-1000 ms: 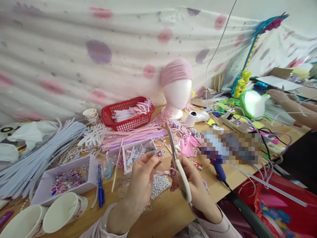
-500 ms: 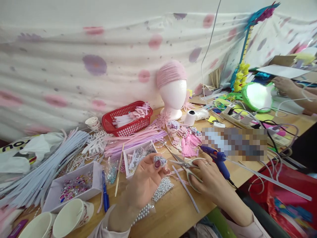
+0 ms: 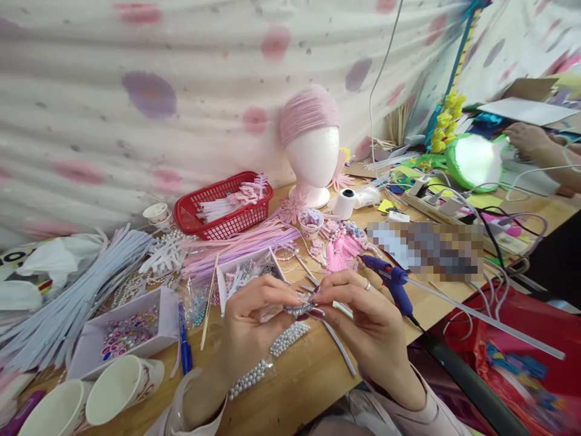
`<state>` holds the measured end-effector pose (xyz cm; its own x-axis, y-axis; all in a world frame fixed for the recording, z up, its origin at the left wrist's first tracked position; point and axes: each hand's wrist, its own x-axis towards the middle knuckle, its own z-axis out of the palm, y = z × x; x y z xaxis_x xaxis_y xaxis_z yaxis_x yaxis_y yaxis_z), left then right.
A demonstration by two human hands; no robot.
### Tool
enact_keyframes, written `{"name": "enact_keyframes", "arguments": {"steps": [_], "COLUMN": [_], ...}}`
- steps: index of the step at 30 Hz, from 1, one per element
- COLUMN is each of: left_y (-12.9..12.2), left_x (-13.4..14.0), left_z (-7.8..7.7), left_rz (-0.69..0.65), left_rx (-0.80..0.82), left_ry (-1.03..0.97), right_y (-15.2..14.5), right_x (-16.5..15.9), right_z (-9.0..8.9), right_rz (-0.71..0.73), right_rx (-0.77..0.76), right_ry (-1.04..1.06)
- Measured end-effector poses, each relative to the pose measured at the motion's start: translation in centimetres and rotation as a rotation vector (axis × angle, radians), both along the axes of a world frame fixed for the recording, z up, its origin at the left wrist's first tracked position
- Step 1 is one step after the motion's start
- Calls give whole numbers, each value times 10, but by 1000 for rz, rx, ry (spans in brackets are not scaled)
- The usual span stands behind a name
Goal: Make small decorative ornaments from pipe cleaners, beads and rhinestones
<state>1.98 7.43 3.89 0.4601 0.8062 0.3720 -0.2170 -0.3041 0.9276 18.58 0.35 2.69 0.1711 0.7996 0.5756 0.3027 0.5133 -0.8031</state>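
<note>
A small grey-silver beaded ornament [image 3: 297,309] is held up between my hands over the table. My left hand [image 3: 254,321] pinches it from the left with thumb and fingertips. From the right, my right hand [image 3: 374,327] closes its thumb and forefinger on the same piece; the fingers hide part of it. The scissors [image 3: 344,309] lie on the table behind my right hand, mostly covered by it. Below the hands are silver-grey pearl beads [image 3: 290,339] in a clear bag. A pale lilac strip [image 3: 340,350] lies beside the right wrist.
White boxes of gems [image 3: 167,315] and beads [image 3: 272,261], paper cups [image 3: 122,390] and a blue pen [image 3: 184,342] stand left. Behind are a red basket [image 3: 213,229] and a foam head [image 3: 313,157]. A blue glue gun [image 3: 393,284] lies right. Another person's hand [image 3: 529,142] is far right.
My right hand has let go of the scissors, leaving them on the table, and has moved left to grip the ornament together with my left hand. The view has tilted down slightly.
</note>
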Motion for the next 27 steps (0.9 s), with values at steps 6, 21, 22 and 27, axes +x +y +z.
{"name": "enact_keyframes", "arguments": {"steps": [6, 21, 22, 27], "left_y": [4, -1, 0, 3], "left_x": [-3, 0, 0, 0], "left_z": [-1, -5, -4, 0], "left_rz": [14, 123, 122, 132], "left_rx": [170, 271, 279, 331], "left_ry": [38, -2, 12, 49], "right_y": [3, 8, 8, 10], "right_x": [7, 4, 5, 7], "right_z": [-4, -3, -4, 0], "right_rz": [-9, -107, -107, -89], "right_rx": [22, 196, 192, 217], "right_ry": [-56, -175, -175, -258]}}
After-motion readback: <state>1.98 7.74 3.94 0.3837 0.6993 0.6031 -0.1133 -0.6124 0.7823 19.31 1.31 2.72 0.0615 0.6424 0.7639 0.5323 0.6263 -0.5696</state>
